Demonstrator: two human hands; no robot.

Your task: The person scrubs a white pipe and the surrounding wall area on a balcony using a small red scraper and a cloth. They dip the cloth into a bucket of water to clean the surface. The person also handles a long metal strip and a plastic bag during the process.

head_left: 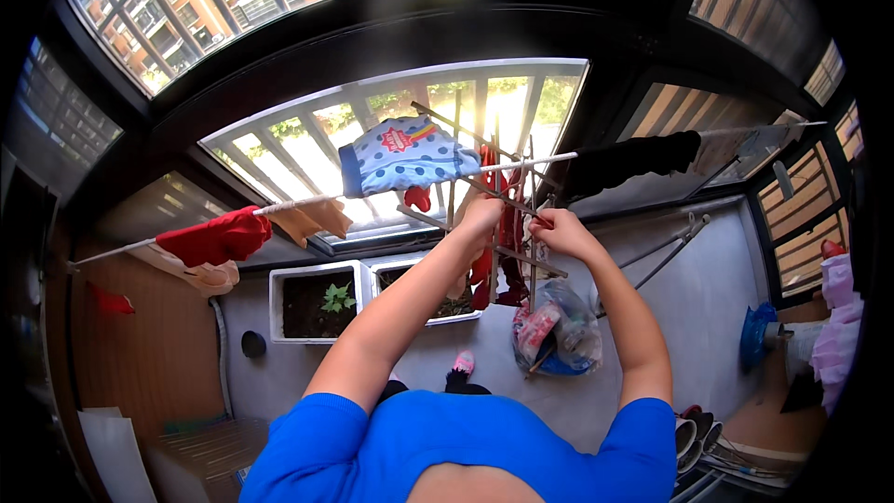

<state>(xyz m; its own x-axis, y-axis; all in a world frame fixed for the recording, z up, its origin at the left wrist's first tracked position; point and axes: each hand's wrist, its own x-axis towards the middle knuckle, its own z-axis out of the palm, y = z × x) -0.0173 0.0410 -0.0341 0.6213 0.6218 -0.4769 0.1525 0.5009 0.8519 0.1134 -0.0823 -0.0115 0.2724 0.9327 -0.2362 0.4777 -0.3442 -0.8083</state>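
- Left hand (481, 216): raised to the wooden hanger frame (507, 224), a rack of crossed thin slats hanging at the clothes pole (521, 165). The grip is curled around one slat near the frame's left side; fingers closed on the wood.
- Right hand (556, 228): raised just beside the left, at the frame's right side. The grip is pinched together on something at a slat; what exactly sits between the fingertips cannot be told at this size.
- Wooden hanger frame: hangs below the pole, at the middle of the view, in front of the window. Red garments (507, 251) dangle within and behind it, partly hidden by the hands.
- Blue dotted garment (405, 158): draped over the pole, just left of the frame, above the left hand.
- Further left on the pole: a tan cloth (312, 217), then a red cloth (216, 237) with a pale one beneath it.
- Right of the frame: a dark garment (633, 160) hangs over the pole.
- Below the hands: a white planter box (317, 303) with soil and a small green plant against the wall, and a clear plastic bag (559, 331) with mixed contents on the grey floor.
- Person wears a blue short-sleeved top (466, 447); both forearms are bare.
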